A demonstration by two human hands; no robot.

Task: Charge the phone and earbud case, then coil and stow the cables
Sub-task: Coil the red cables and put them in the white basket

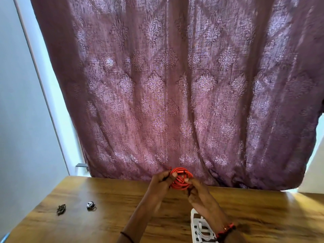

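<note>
White tray [193, 216] is sitting nearest me, a white cable [204, 230] coiled inside. Above the table [105, 199], my left hand [161, 181] and right hand [198, 190] are pinching the red cable [179, 186] coil. It's light and springy, I judge, so I'm gripping across its loops.

Head-worn, facing curtain [175, 85], seemingly near

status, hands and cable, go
Left hand and right hand both hold the red cable, coiled, above the table. White tray near right wrist. Nothing blocking.
</note>
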